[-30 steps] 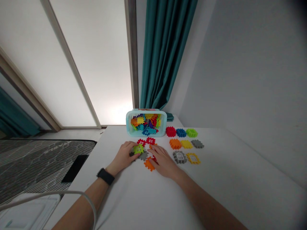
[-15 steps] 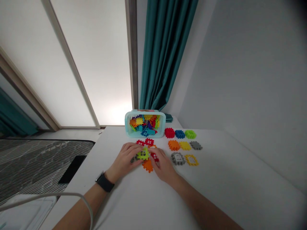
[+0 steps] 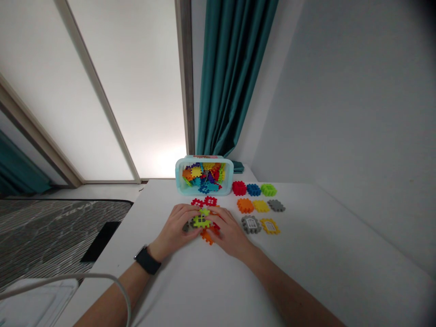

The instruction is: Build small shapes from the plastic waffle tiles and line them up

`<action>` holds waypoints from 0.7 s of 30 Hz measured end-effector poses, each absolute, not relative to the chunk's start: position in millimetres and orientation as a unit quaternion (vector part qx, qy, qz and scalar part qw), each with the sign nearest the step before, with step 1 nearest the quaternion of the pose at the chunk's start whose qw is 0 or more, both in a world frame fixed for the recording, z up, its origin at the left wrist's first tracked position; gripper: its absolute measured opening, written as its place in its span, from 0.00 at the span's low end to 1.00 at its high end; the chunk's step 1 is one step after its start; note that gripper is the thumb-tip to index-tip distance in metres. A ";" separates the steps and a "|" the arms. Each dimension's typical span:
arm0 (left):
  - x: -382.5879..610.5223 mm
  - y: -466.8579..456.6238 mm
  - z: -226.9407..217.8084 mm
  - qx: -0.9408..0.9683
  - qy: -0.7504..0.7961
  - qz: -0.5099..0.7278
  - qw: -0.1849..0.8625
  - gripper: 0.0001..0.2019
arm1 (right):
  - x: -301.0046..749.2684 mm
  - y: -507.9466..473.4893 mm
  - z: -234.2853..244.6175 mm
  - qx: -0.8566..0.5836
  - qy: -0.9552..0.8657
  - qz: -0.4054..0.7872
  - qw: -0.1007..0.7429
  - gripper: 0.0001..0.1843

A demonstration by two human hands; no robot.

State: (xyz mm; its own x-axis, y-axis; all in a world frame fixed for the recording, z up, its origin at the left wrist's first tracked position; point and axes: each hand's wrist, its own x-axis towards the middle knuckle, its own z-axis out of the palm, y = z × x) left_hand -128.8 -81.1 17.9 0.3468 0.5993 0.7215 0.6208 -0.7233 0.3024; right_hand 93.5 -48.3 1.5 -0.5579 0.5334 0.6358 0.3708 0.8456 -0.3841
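Left hand [image 3: 175,225] and right hand [image 3: 229,229] are curled narrow, holding a lime-green interlocking waffle block [image 3: 201,221] between them; whether it is joined to other pieces can't be told. A gray block [image 3: 187,226] sits at the left hand's fingertips, an orange block [image 3: 206,236] just below the right hand, and red blocks [image 3: 203,201] just ahead. Further ahead is a pale blue bin of mixed blocks [image 3: 179,179], with rows of single blocks [image 3: 260,206] right of the right hand on the white table [image 3: 211,281].
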 end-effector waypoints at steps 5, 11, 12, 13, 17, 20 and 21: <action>-128.5 -81.3 15.9 -0.819 -0.393 -0.418 -0.002 0.18 | 94.4 -47.8 2.1 -0.252 -0.872 0.126 0.399 0.16; -135.1 -79.3 11.2 -0.805 -0.441 -0.396 -0.013 0.30 | 94.8 -47.9 1.3 -0.259 -0.861 0.146 0.412 0.17; -136.2 -79.1 11.0 -0.803 -0.445 -0.396 -0.011 0.31 | 95.0 -48.2 1.7 -0.258 -0.861 0.149 0.413 0.17; -137.0 -78.9 11.0 -0.803 -0.446 -0.395 -0.008 0.31 | 95.3 -48.6 2.1 -0.258 -0.860 0.152 0.413 0.16; -137.9 -79.2 11.7 -0.808 -0.436 -0.397 -0.002 0.27 | 95.6 -49.9 2.4 -0.262 -0.859 0.162 0.410 0.15; -137.0 -80.2 12.4 -0.807 -0.434 -0.400 -0.008 0.27 | 95.6 -49.0 0.6 -0.268 -0.860 0.156 0.405 0.16; -136.6 -80.5 12.5 -0.807 -0.434 -0.400 -0.012 0.27 | 95.8 -48.2 -0.1 -0.267 -0.862 0.151 0.404 0.17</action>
